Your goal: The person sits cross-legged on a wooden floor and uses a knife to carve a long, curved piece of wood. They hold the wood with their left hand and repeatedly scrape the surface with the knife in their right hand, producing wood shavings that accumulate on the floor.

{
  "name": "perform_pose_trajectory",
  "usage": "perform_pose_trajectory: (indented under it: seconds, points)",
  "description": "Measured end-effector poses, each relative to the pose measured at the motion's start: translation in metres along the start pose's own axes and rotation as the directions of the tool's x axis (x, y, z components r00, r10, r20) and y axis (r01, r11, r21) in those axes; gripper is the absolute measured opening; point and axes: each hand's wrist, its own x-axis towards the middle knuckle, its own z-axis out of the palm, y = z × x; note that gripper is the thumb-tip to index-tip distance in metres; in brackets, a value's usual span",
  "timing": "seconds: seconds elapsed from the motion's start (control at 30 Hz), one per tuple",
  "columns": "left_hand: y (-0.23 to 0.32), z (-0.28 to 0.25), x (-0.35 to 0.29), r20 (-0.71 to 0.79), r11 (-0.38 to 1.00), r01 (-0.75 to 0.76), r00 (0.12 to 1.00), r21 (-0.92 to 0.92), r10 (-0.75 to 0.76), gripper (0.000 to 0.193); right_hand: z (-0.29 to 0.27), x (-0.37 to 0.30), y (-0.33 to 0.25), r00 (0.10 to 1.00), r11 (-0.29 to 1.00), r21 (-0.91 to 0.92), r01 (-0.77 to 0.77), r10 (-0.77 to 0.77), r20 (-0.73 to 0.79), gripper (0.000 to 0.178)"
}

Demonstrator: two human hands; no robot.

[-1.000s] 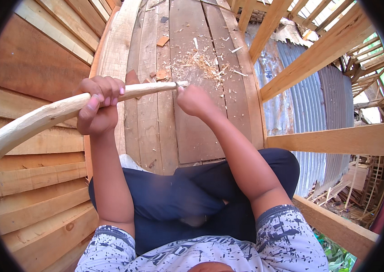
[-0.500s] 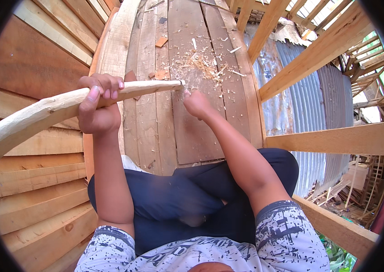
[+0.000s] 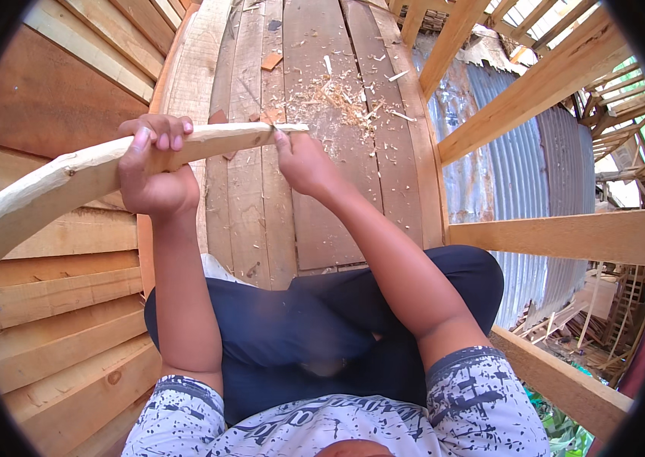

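Observation:
A long, curved pale wooden pole (image 3: pixel 56 183), its bark gone and its surface faceted, runs from the left rim to a tip over the middle of the floor. My left hand (image 3: pixel 156 164) is wrapped around it, with the fingers over the top and the thumb on the near side. Close to the tip, my right hand (image 3: pixel 303 161) is closed on a knife (image 3: pixel 255 101), its thumb lying along the pole's edge. The thin, dark blade, partly blurred, reaches across and past the pole; the handle is hidden in the fist.
Curled wood shavings (image 3: pixel 341 99) lie scattered on the plank floor (image 3: pixel 330 221), near small reddish wood chips (image 3: pixel 271 61). Stacked boards form a wall (image 3: pixel 56 297) on the left. Wooden rails (image 3: pixel 558 234) stand on the right, with corrugated metal sheets (image 3: pixel 501 167) beyond. My crossed legs are below.
My right hand has moved left along the pole from its tip, and the blade now shows across it. My left hand and the pole have shifted slightly, the pole's near-tip stretch rising a little.

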Motion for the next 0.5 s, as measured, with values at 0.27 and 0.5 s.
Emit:
perform_pose_trajectory:
  seconds: [0.27, 0.5]
  points:
    - [-0.001, -0.009, 0.005, -0.038, 1.0, 0.008, 0.999, -0.024, -0.009, 0.016, 0.005, 0.007, 0.013, 1.0, 0.995, -0.096, -0.015, 0.016, 0.004, 0.054]
    - [-0.001, -0.014, 0.001, 0.02, 1.0, 0.013, 1.0, -0.01, -0.013, 0.016, -0.004, 0.008, 0.014, 0.998, 0.996, -0.078, -0.051, 0.054, 0.03, 0.054]
